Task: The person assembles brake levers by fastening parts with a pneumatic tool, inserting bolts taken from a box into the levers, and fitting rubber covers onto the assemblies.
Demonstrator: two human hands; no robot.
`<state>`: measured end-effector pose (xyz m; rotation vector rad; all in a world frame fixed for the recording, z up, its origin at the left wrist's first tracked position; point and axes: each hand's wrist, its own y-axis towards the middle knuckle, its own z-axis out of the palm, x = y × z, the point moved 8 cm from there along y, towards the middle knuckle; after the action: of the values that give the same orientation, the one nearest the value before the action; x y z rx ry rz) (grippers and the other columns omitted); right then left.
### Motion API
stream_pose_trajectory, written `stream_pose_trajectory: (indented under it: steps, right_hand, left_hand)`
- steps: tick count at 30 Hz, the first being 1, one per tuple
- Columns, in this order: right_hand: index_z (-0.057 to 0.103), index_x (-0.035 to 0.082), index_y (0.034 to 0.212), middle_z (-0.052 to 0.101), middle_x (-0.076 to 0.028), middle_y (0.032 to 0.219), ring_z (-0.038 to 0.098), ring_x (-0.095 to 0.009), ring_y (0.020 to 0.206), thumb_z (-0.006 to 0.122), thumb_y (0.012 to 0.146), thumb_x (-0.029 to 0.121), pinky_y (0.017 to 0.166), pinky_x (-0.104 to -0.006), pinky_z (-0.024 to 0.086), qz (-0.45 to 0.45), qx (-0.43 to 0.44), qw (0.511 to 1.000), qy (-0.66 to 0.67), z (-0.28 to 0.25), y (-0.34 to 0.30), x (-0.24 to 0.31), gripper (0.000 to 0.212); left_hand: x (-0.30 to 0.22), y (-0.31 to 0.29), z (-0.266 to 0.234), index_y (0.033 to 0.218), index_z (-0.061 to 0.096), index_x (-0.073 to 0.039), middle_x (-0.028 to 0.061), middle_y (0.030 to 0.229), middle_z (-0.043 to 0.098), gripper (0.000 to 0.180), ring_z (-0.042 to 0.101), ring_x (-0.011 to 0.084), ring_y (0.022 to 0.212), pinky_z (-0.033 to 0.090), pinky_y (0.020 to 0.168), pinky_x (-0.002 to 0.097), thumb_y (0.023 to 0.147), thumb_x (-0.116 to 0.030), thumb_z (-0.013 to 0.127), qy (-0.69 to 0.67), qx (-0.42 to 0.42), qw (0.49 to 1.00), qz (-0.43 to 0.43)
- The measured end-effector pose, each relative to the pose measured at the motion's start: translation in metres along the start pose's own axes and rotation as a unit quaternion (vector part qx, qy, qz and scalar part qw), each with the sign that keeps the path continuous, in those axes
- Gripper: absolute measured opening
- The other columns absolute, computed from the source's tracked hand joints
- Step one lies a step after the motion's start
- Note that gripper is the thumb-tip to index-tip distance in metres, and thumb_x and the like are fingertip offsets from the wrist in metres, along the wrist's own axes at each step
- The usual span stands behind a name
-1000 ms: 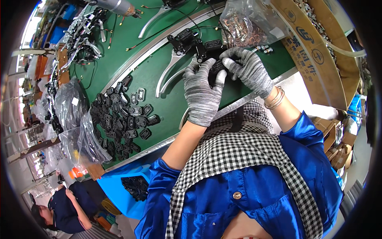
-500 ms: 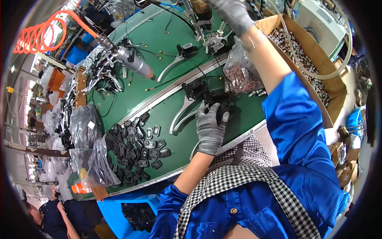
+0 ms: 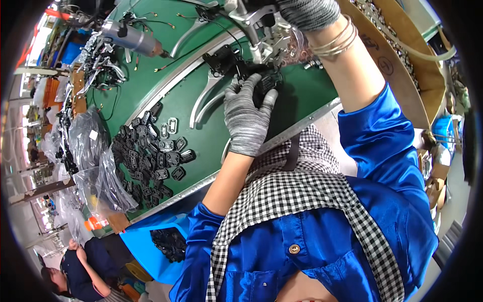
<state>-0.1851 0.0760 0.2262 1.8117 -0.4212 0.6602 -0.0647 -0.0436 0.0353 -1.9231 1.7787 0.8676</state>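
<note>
My left hand (image 3: 247, 117), in a grey knit glove, is closed on a black brake lever assembly with a long silver lever. Beside it on the green table lies another brake lever (image 3: 204, 95) with a black housing. Right above the held assembly stands an upright metal tool (image 3: 256, 48), its lower end close to the black parts; whether it touches cannot be told. At the top edge my right hand (image 3: 311, 12), gloved too, is curled beside the tool's upper part. Its fingers are partly cut off, and what it grips is out of sight.
Many small black rectangular caps (image 3: 151, 146) lie heaped at left, beside clear plastic bags (image 3: 90, 141). A grey pneumatic driver (image 3: 131, 38) hangs at upper left. A metal rail (image 3: 166, 83) crosses the table. At right stands a cardboard box (image 3: 392, 65) of small metal parts.
The view has shifted, so the table sits higher and further left. My right hand has come down nearer the left, and the metal tool now stands over the held assembly.
</note>
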Motion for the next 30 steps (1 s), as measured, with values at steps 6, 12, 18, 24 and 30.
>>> stream_pose_trajectory:
  steps: [6,12,18,24,30]
  right_hand:
    - [0.061,0.007,0.131,0.069,-0.001,0.113,0.066,-0.011,0.091,0.070,0.096,0.024,0.077,-0.0260,0.053,-0.251,-0.055,0.937,-0.235,0.018,-0.024,0.027,0.040]
    - [0.058,0.011,0.138,0.070,-0.007,0.121,0.070,-0.016,0.096,0.064,0.099,0.012,0.080,-0.0263,0.056,-0.039,-0.070,0.995,0.060,0.016,-0.026,0.002,0.040]
    - [0.059,0.003,0.134,0.071,-0.010,0.120,0.070,-0.016,0.104,0.066,0.097,0.012,0.086,-0.0260,0.056,-0.196,-0.110,0.960,-0.169,0.022,-0.038,0.037,0.039]
    - [0.060,0.007,0.135,0.070,-0.012,0.121,0.070,-0.018,0.097,0.071,0.090,0.010,0.078,-0.0270,0.056,-0.164,-0.097,0.964,-0.183,0.018,-0.036,0.018,0.046]
    - [0.060,0.008,0.134,0.070,-0.014,0.116,0.070,-0.020,0.096,0.072,0.088,0.012,0.076,-0.0273,0.055,-0.139,-0.097,0.965,-0.202,0.019,-0.047,0.014,0.047]
  left_hand:
    - [-0.001,0.000,0.003,0.121,0.067,-0.008,0.0228,0.117,0.059,0.047,0.061,0.0388,0.107,0.051,0.093,0.0469,0.086,-0.037,0.077,0.020,-0.007,1.000,0.006]
    - [0.001,0.000,0.002,0.125,0.066,-0.007,0.0249,0.117,0.057,0.049,0.060,0.0395,0.110,0.050,0.097,0.0458,0.086,-0.034,0.078,0.037,-0.028,0.998,0.030]
    - [0.003,0.002,0.002,0.124,0.066,-0.006,0.0278,0.119,0.058,0.049,0.059,0.0424,0.111,0.049,0.098,0.0479,0.086,-0.034,0.077,0.046,-0.038,0.997,0.041]
    - [0.001,0.000,0.003,0.124,0.065,-0.004,0.0230,0.119,0.059,0.045,0.059,0.0387,0.110,0.049,0.095,0.0454,0.087,-0.027,0.077,0.030,-0.038,0.998,0.037]
    - [0.001,0.002,0.005,0.122,0.066,-0.004,0.0229,0.118,0.059,0.044,0.057,0.0390,0.112,0.048,0.097,0.0459,0.086,-0.026,0.077,0.017,-0.042,0.997,0.058]
